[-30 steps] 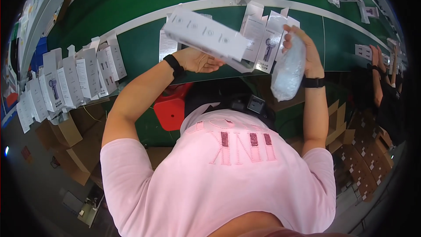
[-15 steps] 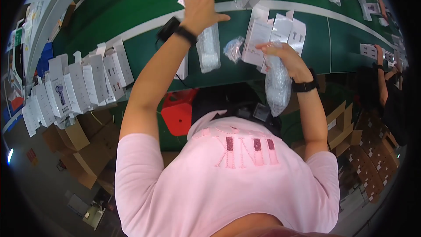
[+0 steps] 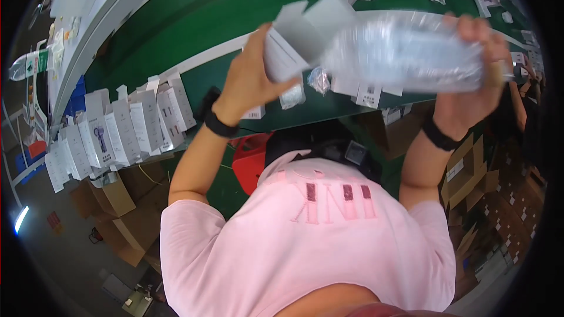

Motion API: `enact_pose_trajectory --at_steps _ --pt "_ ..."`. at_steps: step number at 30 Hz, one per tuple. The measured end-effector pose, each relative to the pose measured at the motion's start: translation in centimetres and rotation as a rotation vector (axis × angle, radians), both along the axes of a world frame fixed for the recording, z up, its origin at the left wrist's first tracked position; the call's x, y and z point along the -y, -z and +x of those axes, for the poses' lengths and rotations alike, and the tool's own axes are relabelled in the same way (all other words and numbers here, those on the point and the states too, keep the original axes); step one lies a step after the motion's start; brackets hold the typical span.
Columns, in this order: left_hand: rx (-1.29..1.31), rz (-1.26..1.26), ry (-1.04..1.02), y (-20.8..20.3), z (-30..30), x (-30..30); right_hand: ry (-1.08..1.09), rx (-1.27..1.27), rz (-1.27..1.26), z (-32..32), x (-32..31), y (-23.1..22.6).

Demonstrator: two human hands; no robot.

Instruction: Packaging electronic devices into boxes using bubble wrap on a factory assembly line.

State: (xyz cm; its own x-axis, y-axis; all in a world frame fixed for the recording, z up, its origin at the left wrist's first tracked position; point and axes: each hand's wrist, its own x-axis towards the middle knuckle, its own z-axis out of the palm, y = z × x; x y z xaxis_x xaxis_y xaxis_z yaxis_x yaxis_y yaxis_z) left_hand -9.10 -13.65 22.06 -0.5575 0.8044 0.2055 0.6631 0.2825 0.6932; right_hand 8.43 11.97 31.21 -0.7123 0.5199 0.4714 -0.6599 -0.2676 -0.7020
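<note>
My left hand is closed around a white cardboard box, raised over the bench with its end flaps spread toward the right. In my right hand is a clear bubble-wrap package, held up lengthwise and blurred by motion. The package's left end is at the box's open end; whether it has entered cannot be made out. Below, a second bubble-wrapped package and a small crumpled plastic bundle lie on the green bench. More white boxes show partly under the raised package.
A row of upright white boxes lines the bench's left edge. Brown cartons stand on the floor at left, and another open carton at right. A red stool is beside me. Another person's arm shows at far right.
My left hand has picked up the white box from the far side and drawn it nearer. My right hand has lifted the bubble-wrap package, moved right and swung it level toward the box.
</note>
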Motion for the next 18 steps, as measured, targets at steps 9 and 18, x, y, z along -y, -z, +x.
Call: enact_pose_trajectory --at_steps 9,18 --pt "0.154 0.225 -0.234 0.5 7.5 4.5 -0.246 0.203 0.234 -9.4 7.7 -4.2" --pt "0.409 0.318 -0.271 0.2 10.0 6.3 -0.479 0.844 1.007 -8.7 11.8 2.2"
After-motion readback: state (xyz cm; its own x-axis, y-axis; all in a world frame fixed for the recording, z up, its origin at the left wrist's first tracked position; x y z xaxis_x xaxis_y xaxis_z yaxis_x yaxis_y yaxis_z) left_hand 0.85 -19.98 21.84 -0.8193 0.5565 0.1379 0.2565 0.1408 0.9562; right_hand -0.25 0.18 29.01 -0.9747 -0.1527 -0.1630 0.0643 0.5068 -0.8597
